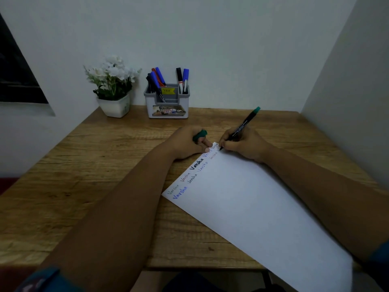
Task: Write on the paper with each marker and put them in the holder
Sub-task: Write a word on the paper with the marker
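Against the desk's [105, 157] far edge the holder [167, 102] is waiting while the right hand [244, 144] is pinching the green marker [242, 127] at the paper's [252, 207] far corner, and the left hand [189, 144] (apparently curled round its cap [200, 134]) is steadying the sheet.

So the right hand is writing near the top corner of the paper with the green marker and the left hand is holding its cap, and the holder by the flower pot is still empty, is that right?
Not quite: the holder is not empty. The head view shows several markers already standing in it. The rest holds: the right hand writes with the green marker near the top corner of the paper, and the left hand holds the cap.
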Motion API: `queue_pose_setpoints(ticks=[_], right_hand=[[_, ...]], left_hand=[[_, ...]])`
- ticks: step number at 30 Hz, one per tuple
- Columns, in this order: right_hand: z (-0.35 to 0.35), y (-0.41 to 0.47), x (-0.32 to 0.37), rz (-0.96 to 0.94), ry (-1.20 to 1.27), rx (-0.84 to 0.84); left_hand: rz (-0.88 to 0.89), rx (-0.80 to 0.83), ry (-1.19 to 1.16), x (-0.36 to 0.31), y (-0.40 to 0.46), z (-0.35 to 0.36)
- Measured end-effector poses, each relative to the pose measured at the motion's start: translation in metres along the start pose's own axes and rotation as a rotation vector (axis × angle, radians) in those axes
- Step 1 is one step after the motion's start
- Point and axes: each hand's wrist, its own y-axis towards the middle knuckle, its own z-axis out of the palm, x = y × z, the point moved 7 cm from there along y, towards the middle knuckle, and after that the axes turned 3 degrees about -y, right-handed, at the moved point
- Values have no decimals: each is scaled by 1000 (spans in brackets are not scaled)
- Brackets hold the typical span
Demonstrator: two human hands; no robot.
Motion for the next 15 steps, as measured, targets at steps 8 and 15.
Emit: queue_pose_setpoints(ticks=[8, 15], right_hand=[[0, -1, 1, 22, -21, -10], [-4, -2, -2, 38, 25, -58]], left_hand=[[-8, 2, 2, -1, -1, 0], [-2, 3, -5, -2, -1, 1]])
